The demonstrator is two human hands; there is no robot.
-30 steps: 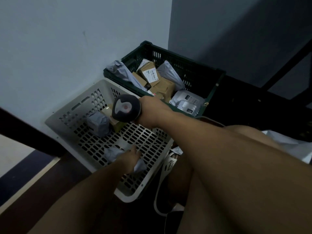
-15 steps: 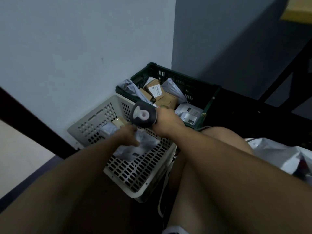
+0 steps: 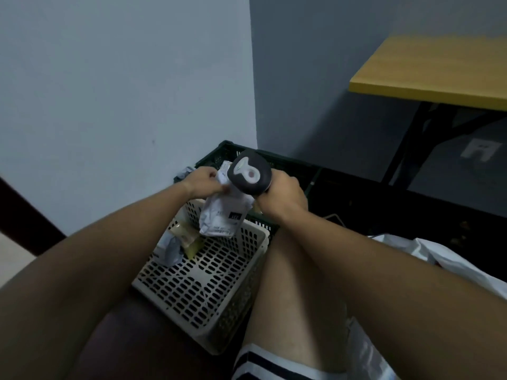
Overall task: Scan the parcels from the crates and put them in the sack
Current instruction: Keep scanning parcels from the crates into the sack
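Left hand (image 3: 204,181) pinched the top edge of a grey poly-mailer parcel (image 3: 225,215), which hung above the beige crate (image 3: 208,292) with its printed label facing the camera. Right hand (image 3: 284,200) was wrapped around the handle of the scanner (image 3: 250,171), whose head sat just beside the parcel's upper end — touching or not, could not tell. Step in hand, by my reading: scanning. Two more parcels (image 3: 178,242) lay in the beige crate; the green crate (image 3: 288,165) stood behind it. White sack (image 3: 444,267) lay to the right, past the knee. Next move probably calls for aiming the scanner at the label, then carrying the parcel right — into the sack.
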